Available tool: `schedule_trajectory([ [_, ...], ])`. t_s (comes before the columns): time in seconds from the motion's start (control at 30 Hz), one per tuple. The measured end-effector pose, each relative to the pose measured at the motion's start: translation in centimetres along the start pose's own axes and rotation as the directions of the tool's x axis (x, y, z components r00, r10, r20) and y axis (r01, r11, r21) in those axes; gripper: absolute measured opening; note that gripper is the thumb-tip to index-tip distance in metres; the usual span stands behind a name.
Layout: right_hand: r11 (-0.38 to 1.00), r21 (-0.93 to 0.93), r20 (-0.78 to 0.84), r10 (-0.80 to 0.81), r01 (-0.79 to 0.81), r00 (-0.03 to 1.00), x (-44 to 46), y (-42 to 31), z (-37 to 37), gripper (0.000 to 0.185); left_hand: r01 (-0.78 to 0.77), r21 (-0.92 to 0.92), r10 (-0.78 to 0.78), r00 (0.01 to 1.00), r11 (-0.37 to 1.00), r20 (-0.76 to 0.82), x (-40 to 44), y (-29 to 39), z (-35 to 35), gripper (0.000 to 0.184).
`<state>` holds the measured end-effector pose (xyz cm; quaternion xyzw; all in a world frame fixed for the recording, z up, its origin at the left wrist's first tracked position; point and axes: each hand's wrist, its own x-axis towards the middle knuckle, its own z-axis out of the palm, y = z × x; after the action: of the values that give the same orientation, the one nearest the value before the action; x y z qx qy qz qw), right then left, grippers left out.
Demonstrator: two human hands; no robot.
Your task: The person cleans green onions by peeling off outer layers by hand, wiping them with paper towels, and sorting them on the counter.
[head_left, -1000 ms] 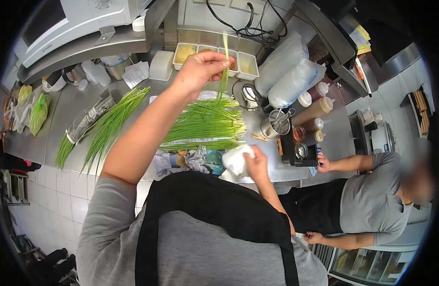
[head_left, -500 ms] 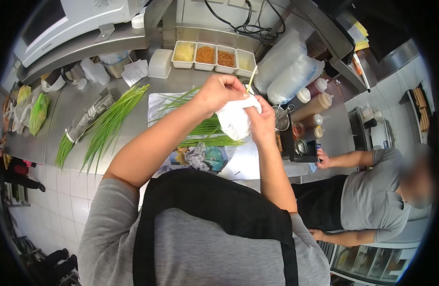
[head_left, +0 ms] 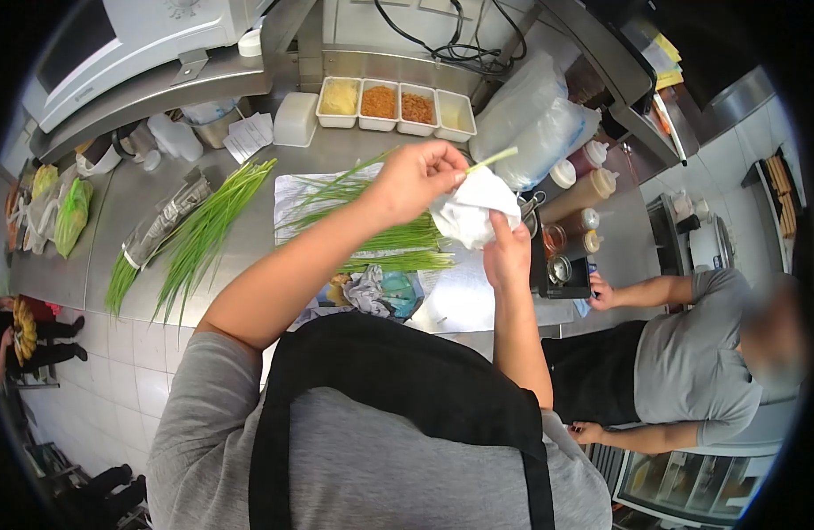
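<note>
My left hand (head_left: pixel 421 180) is closed, thumb and fingers pinched on a thin green chive stalk (head_left: pixel 495 161) whose pale end points up and right. In my right hand (head_left: pixel 508 252) is a crumpled white cloth (head_left: pixel 478 208), gripped from below with the thumb over it. The cloth's upper edge meets the stalk by my left fingertips; whether it wraps around the stalk I cannot tell. Below my hands, loose chives (head_left: pixel 398 237) lie on paper sheets (head_left: pixel 288 199). A crumpled grey plastic bag (head_left: pixel 365 287) lies nearer my body.
More chives (head_left: pixel 217 212) and a paper-wrapped bundle (head_left: pixel 167 221) lie at left. Food tubs (head_left: pixel 379 100) line the back. Plastic bags (head_left: pixel 540 132) and sauce bottles (head_left: pixel 593 190) stand at right, beside a black tray (head_left: pixel 548 274). A co-worker's hand (head_left: pixel 601 291) rests near it.
The cloth and my right hand have moved right. The stalk has swung from nearly upright to slanting right. At far left, a person carrying bananas has come into view.
</note>
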<state>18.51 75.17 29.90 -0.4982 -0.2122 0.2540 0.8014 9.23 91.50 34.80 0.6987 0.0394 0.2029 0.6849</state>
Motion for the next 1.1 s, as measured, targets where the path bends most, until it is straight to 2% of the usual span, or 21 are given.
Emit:
schedule_trajectory([
  [0.07,0.986,0.164,0.034,0.022,-0.027,0.999,-0.3,-1.1,2.5,0.027,-0.009,0.138,0.014,0.999,0.99,-0.038,-0.9,-0.5,1.5,0.017],
  [0.1,0.993,0.115,0.013,-0.042,0.04,0.999,-0.7,-1.0,3.9,0.027,-0.095,0.283,0.119,0.99,0.954,-0.07,-1.3,-0.9,2.0,0.023],
  [0.13,0.992,0.064,-0.002,-0.105,0.104,0.995,-0.9,-0.8,4.9,0.027,-0.085,0.345,0.12,0.989,0.935,-0.082,-1.9,-0.3,2.2,0.025],
  [0.2,0.996,0.068,-0.001,-0.051,0.051,0.999,-0.9,-0.3,4.9,0.027,-0.054,0.464,0.119,0.987,0.884,-0.111,-3.1,1.0,2.2,0.029],
  [0.23,0.996,0.085,0.018,-0.01,0.008,1.0,-0.7,-0.3,4.7,0.026,-0.018,0.353,0.068,0.989,0.936,-0.131,-3.3,0.5,2.1,0.03],
  [0.27,0.994,0.102,0.038,0.031,-0.035,0.999,-0.5,-0.2,4.4,0.026,-0.02,0.351,0.07,0.989,0.936,-0.129,-3.5,0.4,1.9,0.029],
  [0.33,0.996,0.063,-0.082,0.075,-0.07,0.994,0.2,-0.3,3.7,0.024,-0.027,0.346,0.074,0.99,0.938,-0.124,-4.0,0.3,1.5,0.029],
  [0.37,0.995,0.093,-0.134,0.056,-0.044,0.989,0.9,-0.8,3.2,0.022,-0.035,0.332,0.086,0.987,0.943,-0.14,-4.2,0.1,1.4,0.029],
  [0.4,0.995,0.101,-0.11,-0.008,0.019,0.994,1.4,-1.1,2.2,0.023,-0.045,0.32,0.1,0.983,0.946,-0.156,-4.3,-0.1,1.2,0.028],
  [0.53,0.982,0.177,-0.152,-0.039,0.065,0.988,2.4,-2.5,-1.2,0.031,-0.079,0.362,0.162,0.965,0.929,-0.206,-4.6,-0.3,0.5,0.027],
  [0.63,0.983,0.174,-0.167,0.081,-0.051,0.983,0.9,-0.7,-0.2,0.031,-0.124,0.164,0.16,0.96,0.979,-0.232,-4.4,-0.8,1.0,0.028],
  [0.67,0.982,0.166,-0.153,0.116,-0.091,0.981,0.1,0.4,0.6,0.03,-0.059,0.038,0.065,0.98,0.998,-0.188,-4.1,-1.6,1.0,0.027],
  [0.73,0.989,0.136,0.034,0.054,-0.058,0.998,-1.3,1.7,2.5,0.03,0.098,-0.204,-0.113,0.991,0.974,-0.064,-3.6,-2.9,1.0,0.027],
  [0.77,0.998,0.069,0.021,0.013,-0.015,1.0,-1.8,1.4,3.9,0.027,0.139,-0.206,-0.15,0.988,0.968,-0.035,-3.6,-3.0,1.0,0.027],
  [0.87,0.995,-0.013,-0.018,0.097,-0.097,0.995,-0.5,0.8,3.5,0.021,0.268,-0.196,-0.263,0.964,0.943,0.048,-4.0,-2.1,0.4,0.027],
  [0.9,0.994,0.042,-0.053,0.108,-0.106,0.993,0.1,-0.1,3.3,0.018,0.284,-0.256,-0.271,0.959,0.924,0.086,-4.3,-1.9,0.0,0.023],
  [0.97,0.993,0.116,-0.161,0.04,-0.021,0.986,1.4,-2.0,2.9,0.017,0.184,-0.149,-0.165,0.978,0.972,0.13,-4.9,1.0,-2.4,0.018],
  [1.0,0.987,0.16,-0.152,0.007,0.017,0.988,2.3,-2.7,1.4,0.019,0.133,-0.095,-0.118,0.981,0.987,0.151,-5.7,3.3,-3.8,0.016],
  [1.03,0.983,0.17,-0.18,-0.033,0.064,0.983,2.5,-4.0,0.9,0.021,0.07,-0.023,-0.068,0.995,0.997,0.071,-6.9,6.9,-5.3,0.01],
  [1.07,0.985,0.16,-0.138,-0.049,0.071,0.989,3.3,-4.2,-1.2,0.025,0.048,0.058,-0.047,0.999,0.997,-0.02,-8.2,10.2,-7.2,0.008],
  [1.1,0.988,0.124,-0.175,-0.071,0.093,0.982,3.6,-4.3,-2.5,0.025,-0.095,0.088,0.104,0.99,0.992,-0.1,-9.7,13.0,-9.0,0.008],
])
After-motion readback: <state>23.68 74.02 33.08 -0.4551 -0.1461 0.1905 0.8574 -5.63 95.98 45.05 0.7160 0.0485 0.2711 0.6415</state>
